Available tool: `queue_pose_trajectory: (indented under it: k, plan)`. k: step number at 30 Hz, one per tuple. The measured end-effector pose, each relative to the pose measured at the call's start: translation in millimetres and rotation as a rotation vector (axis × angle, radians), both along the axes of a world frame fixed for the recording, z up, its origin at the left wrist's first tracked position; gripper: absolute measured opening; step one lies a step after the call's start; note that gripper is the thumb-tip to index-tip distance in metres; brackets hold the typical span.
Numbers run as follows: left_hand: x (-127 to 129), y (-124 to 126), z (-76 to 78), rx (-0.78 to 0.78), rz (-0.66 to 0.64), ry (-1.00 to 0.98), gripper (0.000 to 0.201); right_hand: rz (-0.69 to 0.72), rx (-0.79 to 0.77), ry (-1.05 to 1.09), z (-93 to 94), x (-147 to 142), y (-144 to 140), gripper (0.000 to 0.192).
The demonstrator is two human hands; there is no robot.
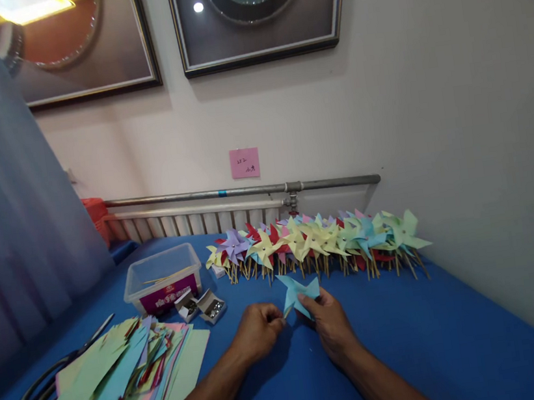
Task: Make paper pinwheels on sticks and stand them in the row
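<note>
A light blue paper pinwheel [293, 293] is held above the blue-covered table by my right hand [331, 324], thumb on its front and fingers behind. My left hand [258, 329] is closed in a pinch beside the pinwheel's lower left tip. A small pale sliver shows at those fingertips, but I cannot make out what they hold. Left of my left hand are two small open boxes of metal pins, one [212, 306] nearer and one [187, 305] behind. A pile of coloured paper pieces [122, 370] lies close to my left forearm.
Finished pinwheels [311, 240] on sticks are massed along the table's back. A clear plastic tub [162, 279] holding thin sticks stands at the left, with black-handled scissors [63, 368] in front of it. A radiator [191, 223] and pipe [246, 191] run along the wall; a curtain [12, 174] hangs left.
</note>
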State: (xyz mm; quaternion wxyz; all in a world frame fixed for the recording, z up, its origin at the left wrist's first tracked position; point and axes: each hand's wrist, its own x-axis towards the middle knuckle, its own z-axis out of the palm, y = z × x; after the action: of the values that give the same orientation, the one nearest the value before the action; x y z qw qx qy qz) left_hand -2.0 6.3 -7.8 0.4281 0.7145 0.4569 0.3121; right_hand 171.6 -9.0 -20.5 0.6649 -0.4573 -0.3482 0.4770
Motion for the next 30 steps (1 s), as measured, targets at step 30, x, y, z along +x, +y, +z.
queue_pose_trajectory:
  k: [30]
  plan:
    - [-0.3,7.6,0.7,-0.068,0.130,-0.134,0.024,0.027,-0.062,0.023,8.6,-2.7,-5.0,0.044]
